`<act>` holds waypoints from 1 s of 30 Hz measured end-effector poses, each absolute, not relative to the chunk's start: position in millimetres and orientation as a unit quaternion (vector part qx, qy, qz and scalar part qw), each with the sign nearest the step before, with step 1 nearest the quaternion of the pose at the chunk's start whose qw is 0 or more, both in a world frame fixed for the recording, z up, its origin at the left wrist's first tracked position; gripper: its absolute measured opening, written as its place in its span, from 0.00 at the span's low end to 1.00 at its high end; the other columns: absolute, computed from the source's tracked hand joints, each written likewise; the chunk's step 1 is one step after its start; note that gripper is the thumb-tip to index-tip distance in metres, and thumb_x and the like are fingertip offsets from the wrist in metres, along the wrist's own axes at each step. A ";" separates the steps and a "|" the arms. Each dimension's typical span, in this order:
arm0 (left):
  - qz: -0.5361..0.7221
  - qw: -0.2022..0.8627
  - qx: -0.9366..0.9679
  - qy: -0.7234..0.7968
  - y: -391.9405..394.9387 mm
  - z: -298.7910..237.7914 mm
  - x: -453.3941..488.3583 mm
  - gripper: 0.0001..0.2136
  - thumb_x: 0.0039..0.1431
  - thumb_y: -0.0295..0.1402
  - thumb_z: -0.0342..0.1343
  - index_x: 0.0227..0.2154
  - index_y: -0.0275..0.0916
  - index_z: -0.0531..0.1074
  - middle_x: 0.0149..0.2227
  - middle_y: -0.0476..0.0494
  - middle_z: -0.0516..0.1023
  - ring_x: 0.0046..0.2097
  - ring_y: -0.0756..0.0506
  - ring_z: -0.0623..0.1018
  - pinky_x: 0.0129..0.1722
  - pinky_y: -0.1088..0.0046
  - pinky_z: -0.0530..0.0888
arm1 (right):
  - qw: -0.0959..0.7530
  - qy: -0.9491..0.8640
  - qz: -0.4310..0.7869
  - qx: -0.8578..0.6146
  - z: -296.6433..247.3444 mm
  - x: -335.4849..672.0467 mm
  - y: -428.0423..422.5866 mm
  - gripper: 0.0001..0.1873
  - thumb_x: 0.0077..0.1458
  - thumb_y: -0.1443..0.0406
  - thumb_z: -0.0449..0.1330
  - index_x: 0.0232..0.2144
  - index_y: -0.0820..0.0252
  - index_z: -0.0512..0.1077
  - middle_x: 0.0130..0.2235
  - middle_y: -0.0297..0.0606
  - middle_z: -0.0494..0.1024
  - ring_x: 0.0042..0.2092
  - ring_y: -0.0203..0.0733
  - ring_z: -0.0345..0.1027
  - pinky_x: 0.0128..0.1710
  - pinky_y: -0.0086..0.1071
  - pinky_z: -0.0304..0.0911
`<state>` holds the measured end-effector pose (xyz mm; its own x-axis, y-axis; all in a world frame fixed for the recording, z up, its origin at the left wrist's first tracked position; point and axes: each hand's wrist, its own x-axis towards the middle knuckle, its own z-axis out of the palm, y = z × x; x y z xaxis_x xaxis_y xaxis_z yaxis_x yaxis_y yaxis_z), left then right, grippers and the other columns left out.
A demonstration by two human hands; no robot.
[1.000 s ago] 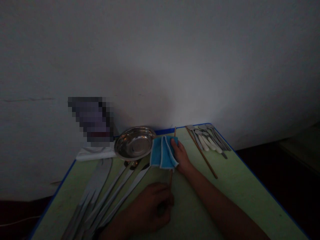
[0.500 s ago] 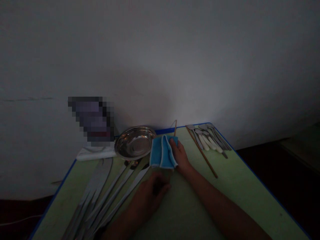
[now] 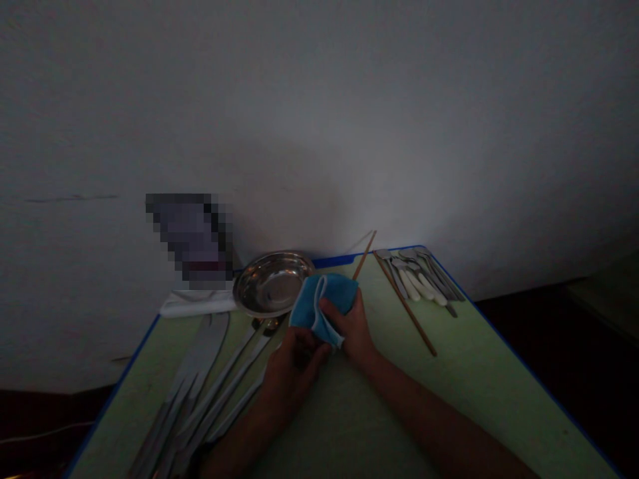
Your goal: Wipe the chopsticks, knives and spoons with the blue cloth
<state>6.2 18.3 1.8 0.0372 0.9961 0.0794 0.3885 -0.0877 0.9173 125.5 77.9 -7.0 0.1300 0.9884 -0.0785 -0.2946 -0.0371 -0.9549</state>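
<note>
One blue cloth (image 3: 305, 309) between the hands: the right hand (image 3: 355, 329) pinches it, thumb on top, and the left hand (image 3: 294, 369) curls at its near edge (too dark to tell its grip). Beyond the right hand juts a wooden chopstick (image 3: 365, 255); best, I'd judge, to press the folds snugly but lightly round it. Under both hands, a green table (image 3: 474, 379); ahead, a dim wall (image 3: 319, 120).

The right hand (image 3: 356, 330) holds a folded blue cloth (image 3: 305, 308).
</note>
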 end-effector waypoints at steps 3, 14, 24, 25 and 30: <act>0.419 0.374 0.622 0.546 18.8 0.3 7.0 0.08 0.53 0.34 0.54 0.30 0.42 0.60 0.24 0.53 0.70 0.24 0.49 0.72 0.24 0.75 0.68 | 0.571 -0.381 0.561 -0.462 -3.8 126.4 76.0 0.34 0.32 0.59 0.70 0.42 0.56 0.61 0.38 0.35 0.75 0.37 0.40 0.70 0.38 0.34 0.67; 0.404 0.341 0.674 0.516 16.6 -2.7 6.8 0.07 0.52 0.30 0.53 0.27 0.41 0.59 0.22 0.56 0.64 0.23 0.52 0.67 0.21 0.79 0.64 | 0.585 -0.417 0.542 -0.436 -12.5 125.5 79.8 0.19 0.49 0.51 0.58 0.38 0.57 0.67 0.33 0.33 0.73 0.35 0.36 0.66 0.37 0.30 0.64; 0.360 0.324 0.750 0.450 11.7 -3.2 1.7 0.05 0.52 0.25 0.50 0.30 0.41 0.61 0.25 0.54 0.66 0.25 0.52 0.67 0.24 0.79 0.65 | 0.611 -0.305 0.600 -0.417 -17.3 131.2 88.8 0.19 0.50 0.50 0.56 0.36 0.58 0.68 0.31 0.31 0.74 0.32 0.36 0.68 0.37 0.32 0.65; 0.359 0.329 0.748 0.451 11.8 -2.7 1.7 0.05 0.53 0.26 0.49 0.31 0.41 0.60 0.26 0.53 0.67 0.25 0.51 0.68 0.24 0.78 0.66 | 0.613 -0.303 0.599 -0.417 -18.0 131.2 89.9 0.19 0.49 0.50 0.56 0.36 0.58 0.68 0.31 0.31 0.74 0.32 0.36 0.69 0.38 0.32 0.66; 0.338 0.364 0.731 0.468 15.8 0.8 4.3 0.07 0.60 0.29 0.48 0.41 0.41 0.61 0.35 0.47 0.72 0.33 0.49 0.73 0.33 0.74 0.70 | 0.618 -0.313 0.595 -0.408 -16.3 131.3 90.8 0.21 0.44 0.54 0.62 0.39 0.57 0.66 0.36 0.34 0.76 0.36 0.38 0.71 0.41 0.35 0.66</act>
<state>4.3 15.8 0.8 0.3334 0.9303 0.1527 0.4392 -0.2966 0.8480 131.3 90.8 -16.3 0.0971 0.9904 -0.0985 -0.4792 -0.0402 -0.8768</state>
